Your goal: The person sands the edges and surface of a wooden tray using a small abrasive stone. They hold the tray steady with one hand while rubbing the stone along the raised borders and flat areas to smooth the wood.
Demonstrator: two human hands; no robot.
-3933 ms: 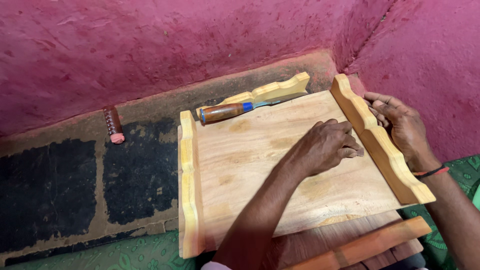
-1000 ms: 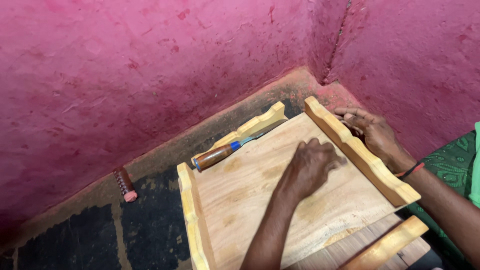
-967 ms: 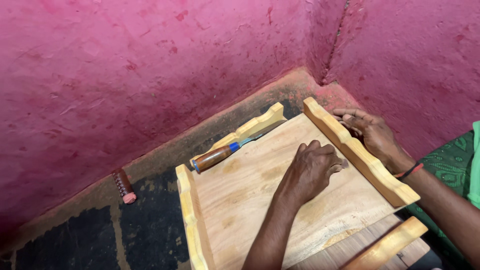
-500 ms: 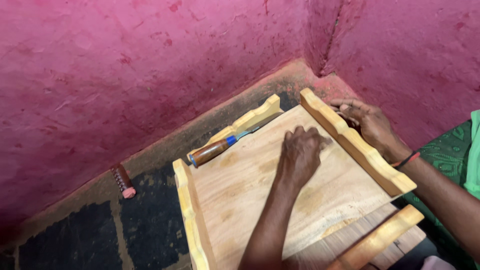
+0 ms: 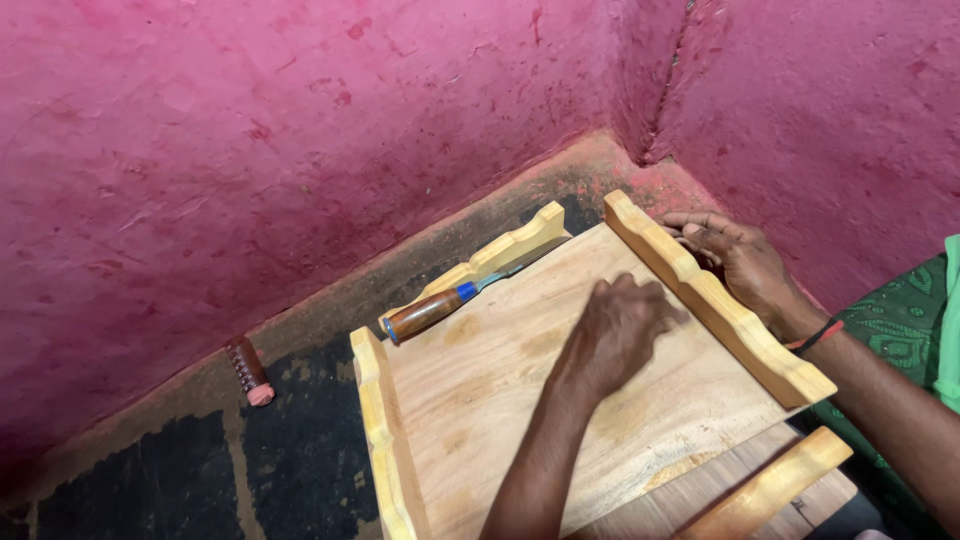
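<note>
A flat wooden board (image 5: 480, 390) with scalloped wooden rails on its left (image 5: 378, 440), far (image 5: 505, 255) and right (image 5: 720, 300) sides lies on the floor in a corner. My left hand (image 5: 620, 330) rests on the board with its fingers curled, close to the right rail. My right hand (image 5: 740, 262) lies against the outer side of the right rail, fingers spread over it. A chisel (image 5: 440, 308) with a brown handle and blue collar lies on the board's far edge, beyond my left hand.
Pink walls (image 5: 300, 150) meet in a corner just behind the board. A small ribbed brown tool handle (image 5: 248, 370) lies on the dark floor at the left. Another wooden rail (image 5: 770, 490) and slats lie at the lower right. Green cloth (image 5: 900, 320) shows at the right edge.
The view has tilted and shifted, so the board sits lower right. My left hand slid a little along the board toward the right rail. My right hand stays at the rail.
</note>
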